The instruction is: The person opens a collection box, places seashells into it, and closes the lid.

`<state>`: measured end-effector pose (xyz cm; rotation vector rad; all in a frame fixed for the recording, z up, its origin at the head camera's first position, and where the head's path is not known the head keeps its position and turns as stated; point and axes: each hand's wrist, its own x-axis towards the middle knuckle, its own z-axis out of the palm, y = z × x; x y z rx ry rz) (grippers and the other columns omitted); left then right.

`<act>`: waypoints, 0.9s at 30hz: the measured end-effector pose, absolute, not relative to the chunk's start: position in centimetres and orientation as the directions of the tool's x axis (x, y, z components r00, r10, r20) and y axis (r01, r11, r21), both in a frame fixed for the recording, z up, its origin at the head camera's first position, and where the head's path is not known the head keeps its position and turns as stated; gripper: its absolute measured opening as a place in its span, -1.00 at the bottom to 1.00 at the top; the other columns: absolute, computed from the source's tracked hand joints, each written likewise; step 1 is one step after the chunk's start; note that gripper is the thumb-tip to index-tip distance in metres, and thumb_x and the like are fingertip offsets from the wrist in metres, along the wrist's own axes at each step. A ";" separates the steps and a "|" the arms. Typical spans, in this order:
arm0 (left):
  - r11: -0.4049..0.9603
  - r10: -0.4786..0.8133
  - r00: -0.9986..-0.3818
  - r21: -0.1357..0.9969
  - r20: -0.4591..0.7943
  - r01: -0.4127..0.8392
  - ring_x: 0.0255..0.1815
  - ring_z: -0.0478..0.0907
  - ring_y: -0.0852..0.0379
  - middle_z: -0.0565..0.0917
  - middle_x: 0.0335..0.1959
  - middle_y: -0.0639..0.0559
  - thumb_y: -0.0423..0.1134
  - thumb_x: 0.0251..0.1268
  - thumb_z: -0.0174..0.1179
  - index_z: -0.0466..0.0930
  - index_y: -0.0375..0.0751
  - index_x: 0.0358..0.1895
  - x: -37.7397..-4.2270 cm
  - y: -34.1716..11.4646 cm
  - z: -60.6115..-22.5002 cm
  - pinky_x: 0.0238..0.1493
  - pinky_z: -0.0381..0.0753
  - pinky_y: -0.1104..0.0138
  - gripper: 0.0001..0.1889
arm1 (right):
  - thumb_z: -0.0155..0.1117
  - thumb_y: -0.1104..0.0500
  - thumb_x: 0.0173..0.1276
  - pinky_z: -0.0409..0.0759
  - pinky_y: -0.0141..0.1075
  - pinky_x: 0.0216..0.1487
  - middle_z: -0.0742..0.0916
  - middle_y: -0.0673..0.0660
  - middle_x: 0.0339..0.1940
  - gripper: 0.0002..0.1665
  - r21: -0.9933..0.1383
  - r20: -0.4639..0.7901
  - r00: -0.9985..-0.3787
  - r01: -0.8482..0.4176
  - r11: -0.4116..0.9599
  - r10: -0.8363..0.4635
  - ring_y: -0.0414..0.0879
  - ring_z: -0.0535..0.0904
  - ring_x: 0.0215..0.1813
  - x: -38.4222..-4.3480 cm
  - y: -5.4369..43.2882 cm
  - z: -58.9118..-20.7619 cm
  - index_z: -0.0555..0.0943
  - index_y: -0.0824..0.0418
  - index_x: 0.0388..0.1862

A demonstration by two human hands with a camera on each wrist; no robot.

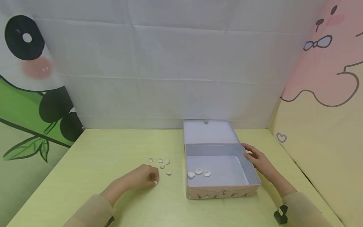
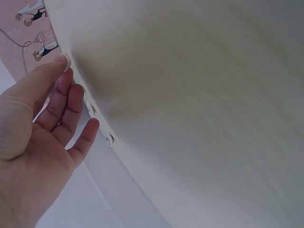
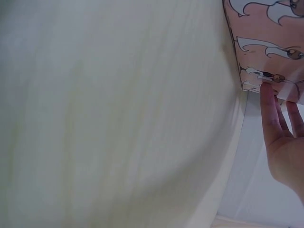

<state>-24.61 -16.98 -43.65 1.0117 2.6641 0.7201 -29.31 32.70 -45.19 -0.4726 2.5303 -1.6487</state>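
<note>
Left hand (image 1: pixel 141 177) pinching 1 shell (image 1: pixel 155 183) at table (image 1: pixel 116 151) level, left of the box; can't tell if it's lifted. Looks like pickup; next move probably calls for a clean lift, pinch kept. 5 loose shells (image 1: pixel 162 166) just beyond. 1 box (image 1: pixel 241 189), lid (image 1: pixel 210 132) open, 3 shells (image 1: pixel 198 171) inside, front left. Right hand (image 1: pixel 262 162) touching box's right wall, fingers fairly straight, not clenched.

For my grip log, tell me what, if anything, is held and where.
The left hand pinches a shell; exactly where is partly hidden. The right hand just touches the box near a back corner.
</note>
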 end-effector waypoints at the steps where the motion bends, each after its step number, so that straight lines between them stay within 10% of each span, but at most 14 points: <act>1: 0.645 0.664 -0.748 0.511 -0.007 0.568 -0.37 0.47 0.35 0.56 -0.45 0.29 -0.37 0.11 0.30 0.56 -0.09 -0.41 -24.7 -17.0 -43.6 -0.28 0.54 0.45 -0.89 | -0.01 0.04 0.49 0.62 -0.21 -0.07 0.26 0.34 0.43 -0.36 -0.904 0.097 -0.948 -0.210 0.371 -0.302 0.33 0.34 0.27 -29.3 32.7 -45.2 0.14 0.13 0.47; 27: 0.658 0.555 -0.786 0.433 0.273 0.616 -0.29 0.50 0.16 0.52 -0.45 0.34 -0.31 0.08 0.36 0.51 0.03 -0.43 -25.0 -14.2 -38.6 -0.18 0.54 0.35 -0.81 | 0.00 0.02 0.49 0.62 -0.11 -0.02 0.25 0.33 0.44 -0.36 -0.905 0.090 -0.950 -0.203 0.375 -0.298 0.32 0.35 0.28 -29.0 32.7 -45.0 0.14 0.10 0.48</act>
